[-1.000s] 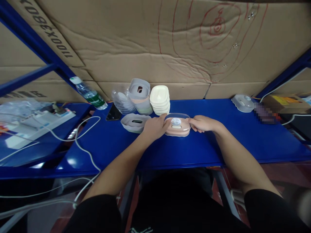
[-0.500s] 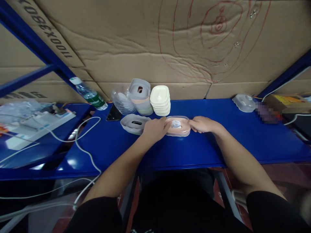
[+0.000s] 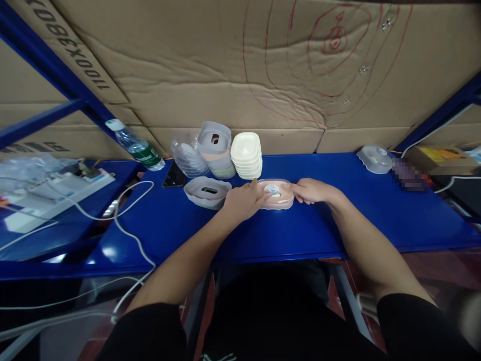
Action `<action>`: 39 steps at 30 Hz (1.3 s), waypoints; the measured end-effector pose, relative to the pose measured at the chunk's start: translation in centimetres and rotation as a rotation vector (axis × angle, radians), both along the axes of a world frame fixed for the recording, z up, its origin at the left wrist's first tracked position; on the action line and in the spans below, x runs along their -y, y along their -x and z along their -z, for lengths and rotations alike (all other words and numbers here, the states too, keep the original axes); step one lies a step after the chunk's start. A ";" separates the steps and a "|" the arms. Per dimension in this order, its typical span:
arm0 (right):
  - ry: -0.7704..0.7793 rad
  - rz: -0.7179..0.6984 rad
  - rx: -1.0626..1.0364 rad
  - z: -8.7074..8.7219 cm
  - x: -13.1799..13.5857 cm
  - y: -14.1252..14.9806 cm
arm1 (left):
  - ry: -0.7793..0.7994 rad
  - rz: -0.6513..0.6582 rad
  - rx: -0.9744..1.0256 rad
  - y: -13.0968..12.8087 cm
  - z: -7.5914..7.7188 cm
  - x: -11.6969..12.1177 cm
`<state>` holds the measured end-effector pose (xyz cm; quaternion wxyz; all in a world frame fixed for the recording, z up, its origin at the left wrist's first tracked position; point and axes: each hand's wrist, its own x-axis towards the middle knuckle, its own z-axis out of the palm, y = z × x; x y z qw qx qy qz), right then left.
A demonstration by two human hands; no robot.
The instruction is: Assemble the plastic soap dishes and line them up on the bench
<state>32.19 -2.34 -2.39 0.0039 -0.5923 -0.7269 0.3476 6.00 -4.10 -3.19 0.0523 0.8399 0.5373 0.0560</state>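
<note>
Workshop-like workstation — blue bench [image 3: 308, 230], cardboard wall [image 3: 188, 60], power strip [image 3: 80, 189].

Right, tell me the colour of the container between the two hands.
The container is pale pink, as the head view shows.

Plastic lid [image 3: 281, 199], glossy table [image 3: 293, 235], creased cardboard [image 3: 180, 65]

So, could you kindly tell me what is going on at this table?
A person has both hands at a pink container on the blue table. The left hand is at its left end and the right hand at its right end. A clear cover with a round sticker lies over it; whether it is fully seated, I cannot tell. A grey slotted piece sits to the left, with a cream stack and a mostly grey stack farther back.
</note>
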 end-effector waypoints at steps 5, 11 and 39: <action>-0.030 0.006 -0.099 0.1 -0.4 -0.7 | 0.028 -0.016 0.045 -0.2 0.0 0.1; -0.045 0.068 -0.186 0.5 -0.9 -1.2 | 0.094 -0.033 0.072 -0.4 0.2 0.0; -0.138 0.087 -0.175 1.3 -1.6 -1.7 | 0.109 0.034 0.151 -0.3 1.3 -0.8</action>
